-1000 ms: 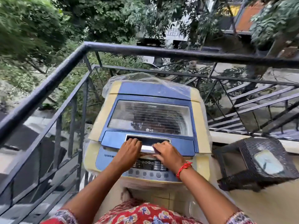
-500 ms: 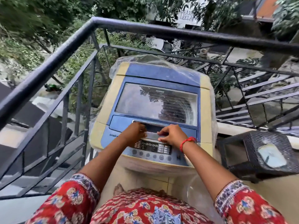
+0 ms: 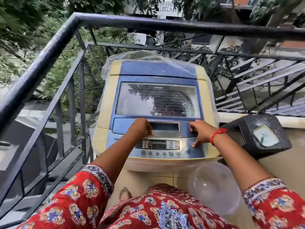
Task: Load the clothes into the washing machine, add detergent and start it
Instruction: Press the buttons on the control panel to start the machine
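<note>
Two hands are on the washing machine [image 3: 156, 109], which stands in the corner of the balcony, close against the black railing [image 3: 49, 52]. I see a top-loader with a cream-yellow body, a blue top and a blue-framed lid [image 3: 158, 100] that lies flat and closed. Its glass window reflects tree branches and shows the ribbed drum below. Clear plastic sheeting [image 3: 142, 54] is bunched behind the back edge and hangs down the sides. My left hand [image 3: 142, 128] sits at the left end of the lid's recessed silver handle [image 3: 165, 129], fingers curled onto its edge. My right hand [image 3: 200, 131] rests to the right of that handle, fingers bent, one fingertip down on the control panel [image 3: 158, 146] near its right end; I cannot tell whether it grips anything. A red thread [image 3: 217, 133] circles that wrist. A dark woven stool [image 3: 262, 134] stands to the machine's right, and a clear plastic tub [image 3: 214, 187] sits on the floor before it.
</note>
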`<control>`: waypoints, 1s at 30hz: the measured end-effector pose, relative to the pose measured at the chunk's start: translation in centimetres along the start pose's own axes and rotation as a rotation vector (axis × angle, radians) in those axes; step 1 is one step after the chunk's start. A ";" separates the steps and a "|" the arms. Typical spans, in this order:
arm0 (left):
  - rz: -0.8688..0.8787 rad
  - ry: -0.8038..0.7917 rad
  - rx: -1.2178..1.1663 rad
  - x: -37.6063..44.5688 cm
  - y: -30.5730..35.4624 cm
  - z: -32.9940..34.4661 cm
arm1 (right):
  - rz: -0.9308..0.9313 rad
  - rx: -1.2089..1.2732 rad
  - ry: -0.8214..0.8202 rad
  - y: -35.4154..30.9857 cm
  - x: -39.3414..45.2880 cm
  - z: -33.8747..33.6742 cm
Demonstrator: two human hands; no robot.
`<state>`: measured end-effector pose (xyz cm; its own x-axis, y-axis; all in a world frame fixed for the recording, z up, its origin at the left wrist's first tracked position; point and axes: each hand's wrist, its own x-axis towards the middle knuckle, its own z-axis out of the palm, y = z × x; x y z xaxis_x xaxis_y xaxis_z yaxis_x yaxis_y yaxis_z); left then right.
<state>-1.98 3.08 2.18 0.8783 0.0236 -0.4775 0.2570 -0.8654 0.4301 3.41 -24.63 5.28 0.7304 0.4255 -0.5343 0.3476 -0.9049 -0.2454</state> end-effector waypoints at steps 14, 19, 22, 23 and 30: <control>-0.014 0.012 -0.042 -0.1 0.3 -0.4 | 0.028 -0.037 0.006 0.4 0.1 0.2; -0.032 -0.008 -0.032 -0.1 0.6 -0.6 | 0.058 0.022 0.078 0.7 0.0 1.6; -0.048 -0.015 -0.035 0.0 0.9 -0.7 | 0.074 0.089 0.095 0.9 -0.4 2.0; -0.051 -0.015 -0.032 -0.1 1.0 -0.7 | 0.078 0.097 0.098 0.9 -0.6 2.0; -0.039 0.025 -0.087 -0.6 0.7 -0.2 | 0.085 0.026 0.034 0.4 -0.9 1.1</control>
<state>-2.26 2.56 2.96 0.8764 0.0700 -0.4765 0.3245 -0.8170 0.4767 2.22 -25.37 4.81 0.7760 0.3471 -0.5266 0.2690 -0.9373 -0.2215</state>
